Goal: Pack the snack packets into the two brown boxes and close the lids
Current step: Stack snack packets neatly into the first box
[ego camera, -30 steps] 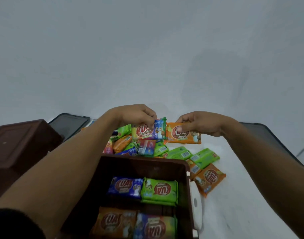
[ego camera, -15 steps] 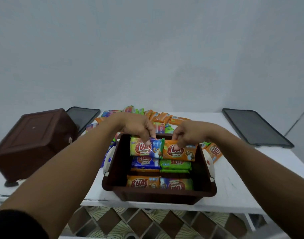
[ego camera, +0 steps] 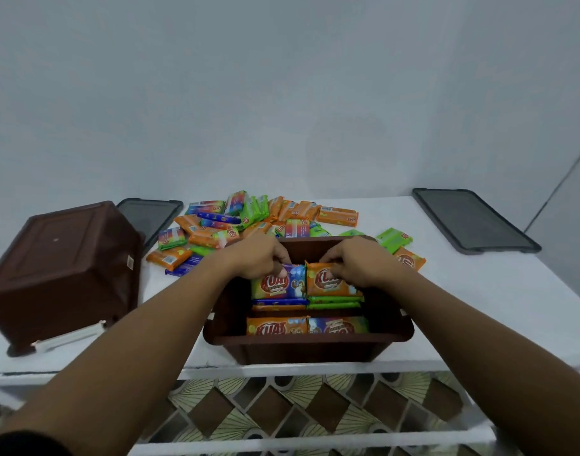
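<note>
1. Open brown box [ego camera: 308, 339], at the near edge of the bench [ego camera: 479, 291]. Its near row [ego camera: 306, 325] already held two packets standing side by side.
2. Far row of the same box. The left hand [ego camera: 260, 260] pinched a green-and-blue packet [ego camera: 277, 286] by its upper edge, and the right hand [ego camera: 361, 263] pinched an orange packet [ego camera: 328, 284] the same way. The two packets touched edge to edge and sat on the blue and green packets [ego camera: 306, 303] stacked beneath them.
3. Change over the last second. The same pair of packets had been held above the pile beyond the box, then carried over the far wall. Here they were lowered into the far row. Neither hand had let go, so the placement was judged nearly complete but not finished.
4. Loose packets [ego camera: 249, 222], scattered on the bench just beyond the box, with a few to its right. Many remained, so the packing was judged to be at an early-to-middle stage.
5. Second brown box [ego camera: 61, 271], at the left, lying tipped with its base toward the camera. It would need righting before filling.
6. Left lid [ego camera: 150, 215] and right lid [ego camera: 473, 222], dark and flat, at the far corners of the bench, well apart from both boxes. Neither box was closed.
</note>
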### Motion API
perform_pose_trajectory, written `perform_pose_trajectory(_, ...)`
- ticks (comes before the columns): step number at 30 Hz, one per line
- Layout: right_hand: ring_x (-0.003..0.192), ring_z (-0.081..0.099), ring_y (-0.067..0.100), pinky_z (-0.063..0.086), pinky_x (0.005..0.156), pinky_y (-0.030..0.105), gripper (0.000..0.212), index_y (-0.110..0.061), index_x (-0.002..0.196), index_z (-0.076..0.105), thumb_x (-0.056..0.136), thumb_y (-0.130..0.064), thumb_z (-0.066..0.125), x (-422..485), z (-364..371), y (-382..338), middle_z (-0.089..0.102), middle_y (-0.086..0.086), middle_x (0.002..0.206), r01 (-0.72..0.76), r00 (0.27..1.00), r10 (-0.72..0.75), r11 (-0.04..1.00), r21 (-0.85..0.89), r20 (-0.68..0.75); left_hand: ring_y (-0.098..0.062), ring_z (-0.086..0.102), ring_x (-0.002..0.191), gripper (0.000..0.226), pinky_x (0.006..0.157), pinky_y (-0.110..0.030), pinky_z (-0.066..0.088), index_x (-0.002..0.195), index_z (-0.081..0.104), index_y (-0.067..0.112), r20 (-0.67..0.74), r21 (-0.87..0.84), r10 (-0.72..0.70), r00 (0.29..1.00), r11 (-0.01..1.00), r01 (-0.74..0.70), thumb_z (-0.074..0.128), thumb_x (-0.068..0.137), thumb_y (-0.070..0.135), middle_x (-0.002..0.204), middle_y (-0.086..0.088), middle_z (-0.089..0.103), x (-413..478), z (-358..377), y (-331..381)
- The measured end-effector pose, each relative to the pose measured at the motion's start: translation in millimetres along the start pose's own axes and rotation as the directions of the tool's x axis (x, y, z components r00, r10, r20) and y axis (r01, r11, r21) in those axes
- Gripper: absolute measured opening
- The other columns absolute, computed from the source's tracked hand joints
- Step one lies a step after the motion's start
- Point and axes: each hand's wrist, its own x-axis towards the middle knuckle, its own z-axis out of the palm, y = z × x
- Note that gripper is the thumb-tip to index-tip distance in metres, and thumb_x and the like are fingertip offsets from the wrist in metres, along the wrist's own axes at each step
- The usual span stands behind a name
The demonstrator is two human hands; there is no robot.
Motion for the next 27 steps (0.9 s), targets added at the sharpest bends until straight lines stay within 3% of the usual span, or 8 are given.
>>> perform_pose_trajectory(7, 0.113, 0.062, 0.008, 0.052, 0.091, 0.028, 0.037, -0.033, 0.131, 0.067, 0.095, -0.037, 0.064, -0.6, 0.6, -2.6, 0.068, -0.013, 0.129, 0.003, 1.000, -0.002, 0.998, -0.055, 0.016, -0.013, 0.067, 0.106, 0.025, 0.088, -0.033, 0.057, 0.118, 0.076, 0.019, -0.143, 0.043, 0.002, 0.990, 0.999, 0.005, 0.070, 0.095, 0.025, 0.116, 0.003, 0.075, -1.0, 15.9, -2.0)
perform_pose_trajectory(13, 0.117, 0.060, 0.014, 0.049, 0.091, 0.031, 0.040, -0.030, 0.134, 0.065, 0.095, -0.041, 0.062, -0.2, 3.0, -4.9, 0.065, -0.009, 0.131, 0.019, 1.000, -0.021, 0.987, -0.160, -0.015, -0.017, 0.064, 0.113, 0.027, 0.095, -0.036, 0.053, 0.123, 0.073, 0.023, -0.194, 0.201, 0.013, 0.981, 0.979, 0.027, 0.061, 0.100, 0.030, 0.122, 0.003, 0.072, -3.3, 23.3, 7.9)
perform_pose_trajectory(18, 0.107, 0.059, 0.014, 0.053, 0.086, 0.036, 0.028, -0.031, 0.117, 0.074, 0.093, -0.041, 0.063, -3.1, 4.6, -7.3, 0.060, -0.010, 0.115, 0.056, 0.998, -0.061, 0.969, -0.241, -0.015, -0.018, 0.066, 0.097, 0.016, 0.078, -0.034, 0.055, 0.104, 0.076, 0.025, -0.266, 0.363, 0.091, 0.960, 0.932, 0.012, 0.063, 0.097, 0.032, 0.103, 0.005, 0.073, -7.3, 27.4, 10.5)
perform_pose_trajectory(23, 0.101, 0.061, 0.010, 0.053, 0.085, 0.032, 0.026, -0.031, 0.112, 0.075, 0.089, -0.042, 0.068, -5.2, 0.5, -6.3, 0.066, -0.011, 0.116, 0.003, 0.999, -0.008, 0.995, -0.096, -0.045, -0.013, 0.060, 0.092, 0.002, 0.080, -0.035, 0.055, 0.089, 0.071, 0.022, -0.233, 0.153, 0.059, 0.971, 0.988, -0.023, 0.071, 0.089, 0.020, 0.101, 0.008, 0.063, -9.6, 25.0, 10.9)
perform_pose_trajectory(27, 0.114, 0.057, 0.012, 0.052, 0.091, 0.033, 0.051, -0.034, 0.128, 0.065, 0.081, -0.054, 0.070, -4.9, -0.8, -11.0, 0.058, -0.013, 0.129, 0.084, 0.984, -0.040, 0.964, -0.253, 0.172, -0.008, 0.054, 0.087, 0.013, 0.075, -0.025, 0.045, 0.087, 0.068, 0.015, -0.125, -0.080, 0.059, 0.990, 0.994, -0.069, 0.077, 0.080, 0.008, 0.099, 0.007, 0.055, -12.8, 20.8, 9.5)
